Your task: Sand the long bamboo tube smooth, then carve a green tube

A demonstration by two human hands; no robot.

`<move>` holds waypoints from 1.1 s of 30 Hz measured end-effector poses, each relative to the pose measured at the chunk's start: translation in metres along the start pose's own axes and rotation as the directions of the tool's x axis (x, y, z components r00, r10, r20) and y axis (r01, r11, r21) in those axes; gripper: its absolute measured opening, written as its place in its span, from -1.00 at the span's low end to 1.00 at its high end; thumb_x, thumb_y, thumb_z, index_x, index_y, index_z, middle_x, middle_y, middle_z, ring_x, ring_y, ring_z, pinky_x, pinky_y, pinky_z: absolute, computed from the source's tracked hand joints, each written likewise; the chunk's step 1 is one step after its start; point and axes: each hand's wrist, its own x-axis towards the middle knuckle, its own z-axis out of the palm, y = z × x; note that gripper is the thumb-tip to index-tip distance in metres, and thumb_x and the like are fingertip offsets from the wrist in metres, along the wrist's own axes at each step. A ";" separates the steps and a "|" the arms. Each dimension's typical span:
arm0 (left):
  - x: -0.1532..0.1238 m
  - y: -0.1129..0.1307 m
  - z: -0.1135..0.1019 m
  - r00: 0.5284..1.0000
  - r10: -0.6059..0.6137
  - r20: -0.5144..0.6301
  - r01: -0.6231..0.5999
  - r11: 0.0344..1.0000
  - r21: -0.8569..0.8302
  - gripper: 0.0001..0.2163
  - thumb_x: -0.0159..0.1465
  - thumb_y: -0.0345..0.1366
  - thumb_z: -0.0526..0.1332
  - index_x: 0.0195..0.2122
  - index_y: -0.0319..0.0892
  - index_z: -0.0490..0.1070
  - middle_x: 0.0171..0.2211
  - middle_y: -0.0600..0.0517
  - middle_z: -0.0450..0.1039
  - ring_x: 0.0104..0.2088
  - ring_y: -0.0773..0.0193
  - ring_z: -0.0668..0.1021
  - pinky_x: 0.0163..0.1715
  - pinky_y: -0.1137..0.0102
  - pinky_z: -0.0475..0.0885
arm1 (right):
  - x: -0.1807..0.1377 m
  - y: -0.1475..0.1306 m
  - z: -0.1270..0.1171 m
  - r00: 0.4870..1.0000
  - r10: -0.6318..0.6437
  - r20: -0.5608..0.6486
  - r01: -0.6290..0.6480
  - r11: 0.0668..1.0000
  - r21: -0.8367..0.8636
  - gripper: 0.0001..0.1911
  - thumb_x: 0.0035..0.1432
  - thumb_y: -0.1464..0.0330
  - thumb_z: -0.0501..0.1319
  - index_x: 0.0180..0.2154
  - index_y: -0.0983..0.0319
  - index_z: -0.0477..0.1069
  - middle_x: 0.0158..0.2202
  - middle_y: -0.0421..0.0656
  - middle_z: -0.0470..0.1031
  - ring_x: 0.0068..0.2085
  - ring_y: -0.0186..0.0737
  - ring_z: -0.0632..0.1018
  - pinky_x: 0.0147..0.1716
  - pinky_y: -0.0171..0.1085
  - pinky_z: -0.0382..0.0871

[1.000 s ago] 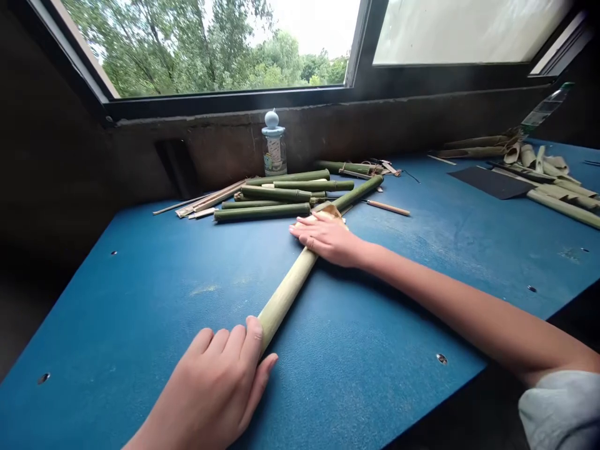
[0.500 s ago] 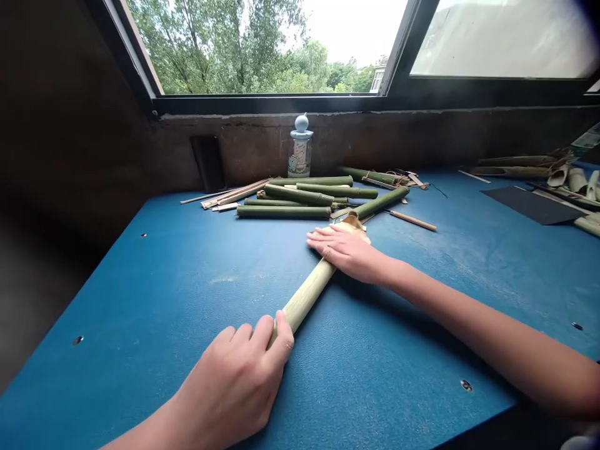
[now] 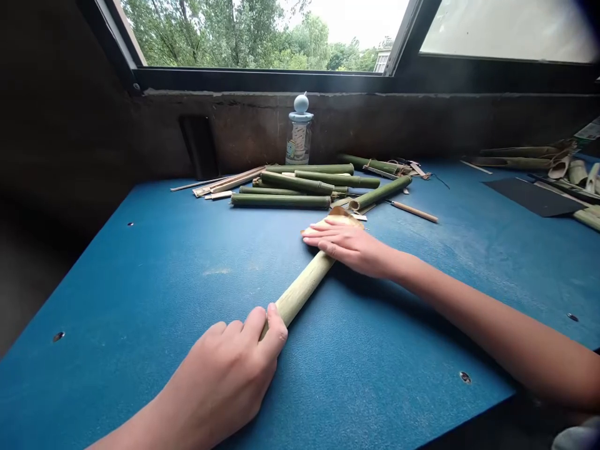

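Lying under both hands, pale bamboo pole point(image 3: 304, 284); left hand point(image 3: 229, 375) fingers curled round near end; right hand point(image 3: 349, 245) flat.

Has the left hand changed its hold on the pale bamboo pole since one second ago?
Yes. The left hand earlier lay flat beside the pale bamboo pole; now its thumb wraps over the end, on the blue table.
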 end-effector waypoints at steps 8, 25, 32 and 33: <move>-0.004 0.004 -0.001 0.999 0.036 0.024 -0.039 0.993 0.113 -0.60 0.21 -0.54 0.06 0.10 -0.31 0.29 -0.31 -0.01 0.42 -0.53 0.25 0.43 -0.56 0.28 0.23 | 0.006 0.040 -0.012 0.988 0.156 0.001 -0.156 0.987 0.027 -0.47 0.41 0.08 -0.14 0.17 0.09 0.41 0.27 -0.22 0.31 0.38 -0.03 0.16 0.36 0.08 -0.10; -0.002 0.006 -0.003 0.998 0.036 0.049 -0.044 0.986 0.161 -0.64 0.22 -0.47 0.11 0.06 -0.30 0.35 -0.33 0.01 0.41 -0.55 0.27 0.46 -0.60 0.31 0.27 | 0.005 -0.027 -0.002 0.986 0.152 0.071 -0.145 0.985 -0.095 -0.46 0.44 0.17 -0.19 0.21 0.19 0.37 0.29 -0.15 0.29 0.36 0.00 0.18 0.34 0.06 -0.10; 0.001 0.005 -0.006 0.999 0.025 0.046 -0.031 0.992 0.124 -0.68 0.26 -0.43 0.09 0.04 -0.34 0.34 -0.36 0.02 0.40 -0.58 0.27 0.47 -0.63 0.31 0.31 | 0.008 -0.006 -0.002 0.968 0.251 0.006 -0.250 0.966 -0.066 -0.44 0.44 0.16 -0.21 0.21 0.18 0.37 0.29 -0.15 0.30 0.37 -0.02 0.17 0.37 0.08 -0.20; 0.001 0.004 -0.006 0.999 0.025 0.039 -0.029 0.993 0.113 -0.69 0.27 -0.43 0.08 0.04 -0.34 0.33 -0.37 0.02 0.40 -0.58 0.27 0.47 -0.63 0.31 0.31 | 0.006 0.003 -0.005 0.953 0.300 -0.038 -0.301 0.952 -0.058 -0.44 0.44 0.14 -0.21 0.22 0.17 0.36 0.30 -0.15 0.28 0.38 0.00 0.15 0.36 0.10 -0.18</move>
